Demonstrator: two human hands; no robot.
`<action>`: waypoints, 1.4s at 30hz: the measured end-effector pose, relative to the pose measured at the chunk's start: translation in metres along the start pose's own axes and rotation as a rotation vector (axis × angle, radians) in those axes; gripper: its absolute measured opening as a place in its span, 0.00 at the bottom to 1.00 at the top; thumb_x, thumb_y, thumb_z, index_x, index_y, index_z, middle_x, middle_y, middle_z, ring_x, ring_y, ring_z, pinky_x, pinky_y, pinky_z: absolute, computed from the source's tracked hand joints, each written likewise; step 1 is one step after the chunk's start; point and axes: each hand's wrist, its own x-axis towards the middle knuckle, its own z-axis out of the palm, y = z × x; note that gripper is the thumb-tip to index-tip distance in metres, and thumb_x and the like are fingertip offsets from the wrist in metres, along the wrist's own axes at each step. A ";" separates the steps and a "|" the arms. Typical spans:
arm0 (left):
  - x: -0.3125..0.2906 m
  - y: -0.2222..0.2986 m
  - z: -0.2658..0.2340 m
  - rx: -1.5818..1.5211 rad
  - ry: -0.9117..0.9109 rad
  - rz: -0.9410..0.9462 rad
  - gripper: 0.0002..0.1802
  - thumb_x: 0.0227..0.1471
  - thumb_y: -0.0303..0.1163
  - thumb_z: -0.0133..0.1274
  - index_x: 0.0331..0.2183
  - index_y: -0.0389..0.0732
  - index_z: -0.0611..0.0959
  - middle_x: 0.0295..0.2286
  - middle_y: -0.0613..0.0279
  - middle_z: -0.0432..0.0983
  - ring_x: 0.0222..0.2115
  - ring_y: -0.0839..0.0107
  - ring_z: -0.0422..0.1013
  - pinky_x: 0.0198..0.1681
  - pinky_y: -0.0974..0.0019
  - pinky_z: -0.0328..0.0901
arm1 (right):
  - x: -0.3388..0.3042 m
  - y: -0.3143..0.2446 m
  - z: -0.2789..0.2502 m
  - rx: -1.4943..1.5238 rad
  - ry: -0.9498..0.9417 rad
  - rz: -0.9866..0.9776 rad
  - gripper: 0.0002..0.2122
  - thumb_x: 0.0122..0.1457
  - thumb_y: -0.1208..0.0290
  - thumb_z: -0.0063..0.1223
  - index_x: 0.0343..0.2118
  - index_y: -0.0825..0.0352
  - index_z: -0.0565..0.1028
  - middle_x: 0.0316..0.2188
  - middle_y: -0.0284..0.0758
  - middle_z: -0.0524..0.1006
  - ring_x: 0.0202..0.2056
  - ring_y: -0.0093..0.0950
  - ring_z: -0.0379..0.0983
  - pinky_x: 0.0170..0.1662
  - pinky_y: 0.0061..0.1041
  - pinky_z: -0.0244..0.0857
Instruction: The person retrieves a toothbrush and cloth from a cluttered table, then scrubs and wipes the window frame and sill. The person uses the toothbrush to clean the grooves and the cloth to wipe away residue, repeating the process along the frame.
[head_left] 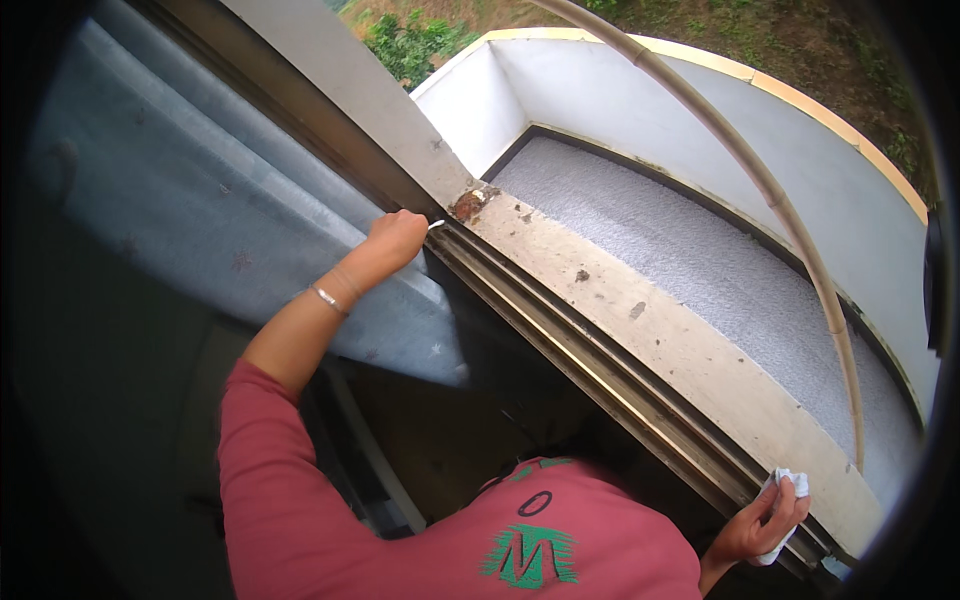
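At the far left corner of the window track [600,367], my left hand [397,238] is closed in a fist. A small white tip [436,225] of something slim sticks out of it over the track; the rest is hidden in my fingers, so its kind does not show. My right hand [757,530], near the other end of the track at the lower right, grips a crumpled white tissue or thin cloth [789,484]. Dark dirt lines the metal grooves between my hands.
A pale blue curtain [230,190] hangs beside my left arm. Brownish debris [468,205] and dark specks lie on the stone sill [640,305]. Outside, a long bent pole [740,150] arches over a grey ledge [640,220] with a white parapet [640,95].
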 end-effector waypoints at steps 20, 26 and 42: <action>0.042 0.047 -0.017 -0.013 -0.322 0.090 0.10 0.45 0.26 0.45 0.21 0.31 0.80 0.20 0.48 0.75 0.21 0.58 0.74 0.24 0.58 0.68 | 0.001 0.001 -0.003 -0.017 0.025 -0.022 0.08 0.51 0.85 0.54 0.35 0.72 0.73 0.36 0.46 0.72 0.39 0.42 0.70 0.40 0.34 0.67; 0.015 0.042 -0.068 -0.315 -0.233 -0.139 0.14 0.45 0.25 0.45 0.14 0.30 0.76 0.10 0.54 0.70 0.09 0.66 0.69 0.15 0.63 0.65 | 0.003 -0.003 -0.002 -0.003 0.074 -0.020 0.08 0.51 0.85 0.54 0.35 0.71 0.73 0.36 0.45 0.73 0.40 0.42 0.70 0.40 0.35 0.67; -0.018 0.173 -0.188 -0.697 -0.199 0.270 0.13 0.51 0.35 0.50 0.30 0.33 0.79 0.12 0.65 0.67 0.10 0.79 0.63 0.11 0.74 0.58 | 0.004 -0.001 -0.003 -0.003 0.095 -0.014 0.07 0.51 0.83 0.55 0.34 0.71 0.72 0.31 0.46 0.72 0.35 0.44 0.69 0.48 0.45 0.61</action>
